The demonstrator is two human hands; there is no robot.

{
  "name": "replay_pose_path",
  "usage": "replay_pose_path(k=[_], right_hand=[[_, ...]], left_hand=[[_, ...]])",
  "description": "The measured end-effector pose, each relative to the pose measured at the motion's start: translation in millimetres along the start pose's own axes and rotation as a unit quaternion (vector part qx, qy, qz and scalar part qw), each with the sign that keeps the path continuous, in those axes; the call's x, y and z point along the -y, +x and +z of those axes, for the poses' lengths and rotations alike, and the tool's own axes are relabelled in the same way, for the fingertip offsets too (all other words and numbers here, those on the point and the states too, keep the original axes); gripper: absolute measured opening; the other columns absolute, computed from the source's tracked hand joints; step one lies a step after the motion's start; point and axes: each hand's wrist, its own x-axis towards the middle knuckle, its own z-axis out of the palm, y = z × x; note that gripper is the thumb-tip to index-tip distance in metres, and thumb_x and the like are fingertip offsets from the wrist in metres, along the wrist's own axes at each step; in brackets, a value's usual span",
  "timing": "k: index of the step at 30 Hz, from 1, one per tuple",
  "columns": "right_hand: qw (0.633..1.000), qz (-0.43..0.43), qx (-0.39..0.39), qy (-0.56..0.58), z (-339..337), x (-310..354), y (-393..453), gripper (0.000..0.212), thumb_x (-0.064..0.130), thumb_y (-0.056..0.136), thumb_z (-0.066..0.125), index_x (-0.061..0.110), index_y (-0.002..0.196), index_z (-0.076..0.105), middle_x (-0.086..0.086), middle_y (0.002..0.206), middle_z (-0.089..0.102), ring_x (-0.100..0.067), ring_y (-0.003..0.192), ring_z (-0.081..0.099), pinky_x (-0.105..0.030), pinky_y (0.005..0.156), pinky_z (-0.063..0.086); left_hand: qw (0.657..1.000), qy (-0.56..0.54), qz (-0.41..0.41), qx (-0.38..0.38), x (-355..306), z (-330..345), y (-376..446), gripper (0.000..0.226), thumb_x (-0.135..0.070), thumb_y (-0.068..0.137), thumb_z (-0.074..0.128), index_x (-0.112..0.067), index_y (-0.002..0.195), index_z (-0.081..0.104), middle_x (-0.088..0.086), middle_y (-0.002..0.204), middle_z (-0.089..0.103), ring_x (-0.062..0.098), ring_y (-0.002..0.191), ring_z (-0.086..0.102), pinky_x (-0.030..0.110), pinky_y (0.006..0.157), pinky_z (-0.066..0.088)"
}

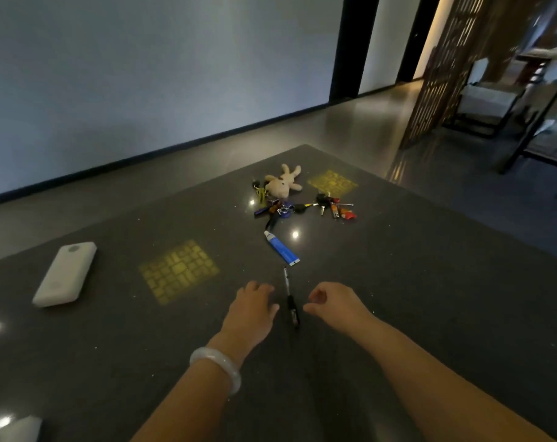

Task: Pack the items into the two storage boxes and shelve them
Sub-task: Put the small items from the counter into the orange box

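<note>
A dark table (414, 298) carries the items. A black screwdriver (291, 301) lies between my hands, pointing away from me. My left hand (253, 309), with a pale bangle on the wrist, hovers just left of it, fingers loosely curled and holding nothing. My right hand (333, 306) sits just right of it, fingers loosely curled and holding nothing. Beyond lies a blue tube (282, 248). Farther back are a beige plush toy (283, 183), a cluster of keys and small tools (283, 207) and a second key bunch with red pieces (334, 207). No storage box is in view.
A white power bank (65, 274) lies at the table's left. A pale object (12, 429) shows at the bottom left corner. Yellow light patches mark the tabletop. A wooden lattice screen (446, 68) and chairs (494, 103) stand at the right; a grey wall runs behind.
</note>
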Motion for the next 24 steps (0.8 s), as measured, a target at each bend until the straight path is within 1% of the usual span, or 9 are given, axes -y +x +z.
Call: replay_pose_path(k=[3, 7, 11, 15, 17, 18, 21, 22, 24], right_hand=[[0.999, 0.031, 0.001, -0.013, 24, 6, 19, 0.029, 0.038, 0.081, 0.072, 0.019, 0.100, 0.058, 0.004, 0.096, 0.056, -0.008, 0.080, 0.054, -0.020, 0.061, 0.041], [0.997, 0.057, -0.050, -0.008, 41, 13, 34, 0.032, 0.040, 0.078, 0.074, 0.022, 0.092, 0.052, 0.002, 0.095, 0.053, -0.013, 0.081, 0.057, -0.030, 0.068, 0.050], [0.997, 0.062, -0.045, 0.016, 37, 4, 41, 0.019, 0.032, 0.084, 0.070, 0.028, 0.093, 0.054, 0.005, 0.093, 0.057, -0.008, 0.077, 0.060, -0.030, 0.072, 0.056], [0.995, 0.073, -0.046, 0.052, 32, -3, 44, 0.016, 0.030, 0.083, 0.072, 0.025, 0.094, 0.061, 0.006, 0.087, 0.060, -0.006, 0.075, 0.060, -0.026, 0.069, 0.054], [0.995, 0.072, -0.046, 0.059, 32, -5, 44, 0.015, 0.029, 0.084, 0.072, 0.024, 0.094, 0.062, 0.005, 0.088, 0.060, -0.005, 0.074, 0.060, -0.023, 0.067, 0.053], [0.995, 0.071, -0.042, 0.057, 32, -6, 43, 0.015, 0.029, 0.084, 0.070, 0.024, 0.095, 0.062, 0.005, 0.088, 0.060, -0.005, 0.074, 0.060, -0.023, 0.067, 0.053], [0.995, 0.071, -0.028, 0.057, 31, -10, 43, 0.012, 0.029, 0.087, 0.067, 0.027, 0.095, 0.059, 0.006, 0.088, 0.059, -0.006, 0.073, 0.061, -0.023, 0.066, 0.054], [0.996, 0.068, -0.026, 0.058, 31, -11, 42, 0.011, 0.029, 0.087, 0.067, 0.027, 0.094, 0.058, 0.006, 0.087, 0.059, -0.007, 0.072, 0.061, -0.023, 0.065, 0.055], [0.996, 0.065, -0.023, 0.053, 28, -15, 41, 0.011, 0.029, 0.087, 0.066, 0.027, 0.094, 0.058, 0.006, 0.087, 0.059, -0.007, 0.072, 0.062, -0.023, 0.065, 0.055]], left_hand=[[0.999, 0.014, 0.013, -0.037, 11, 2, 22, 0.041, -0.030, 0.098, 0.051, -0.021, 0.138, 0.047, 0.004, 0.135, 0.044, 0.024, 0.125, 0.040, 0.034, 0.105, 0.035], [0.998, 0.010, 0.035, -0.051, 18, 4, 47, 0.040, -0.028, 0.097, 0.053, -0.022, 0.136, 0.049, 0.003, 0.133, 0.046, 0.021, 0.123, 0.039, 0.032, 0.104, 0.035], [0.997, -0.011, 0.049, -0.054, 18, 5, 69, 0.040, -0.026, 0.096, 0.056, -0.022, 0.135, 0.050, 0.004, 0.132, 0.044, 0.020, 0.123, 0.038, 0.032, 0.104, 0.035], [0.996, -0.039, 0.052, -0.058, 12, 5, 87, 0.047, -0.025, 0.093, 0.061, -0.023, 0.138, 0.046, 0.004, 0.134, 0.041, 0.021, 0.126, 0.036, 0.033, 0.105, 0.036], [0.996, -0.004, 0.056, -0.073, 9, 4, 94, 0.055, -0.027, 0.093, 0.061, -0.025, 0.143, 0.040, 0.003, 0.144, 0.032, 0.023, 0.132, 0.029, 0.036, 0.108, 0.033], [0.994, 0.031, 0.064, -0.078, 8, 4, 99, 0.058, -0.027, 0.094, 0.060, -0.026, 0.147, 0.036, 0.002, 0.152, 0.023, 0.026, 0.136, 0.022, 0.040, 0.110, 0.030], [0.987, 0.118, 0.104, -0.040, 8, 5, 114, 0.065, -0.020, 0.097, 0.052, -0.032, 0.153, 0.020, -0.005, 0.162, -0.006, 0.029, 0.147, -0.004, 0.052, 0.115, 0.017], [0.984, 0.138, 0.110, -0.020, 9, 5, 119, 0.068, -0.017, 0.098, 0.050, -0.033, 0.153, 0.015, -0.006, 0.162, -0.009, 0.027, 0.148, -0.009, 0.054, 0.115, 0.013], [0.980, 0.165, 0.107, 0.011, 12, 6, 125, 0.070, -0.013, 0.098, 0.046, -0.034, 0.154, 0.010, -0.008, 0.163, -0.008, 0.024, 0.148, -0.014, 0.054, 0.117, 0.010]])
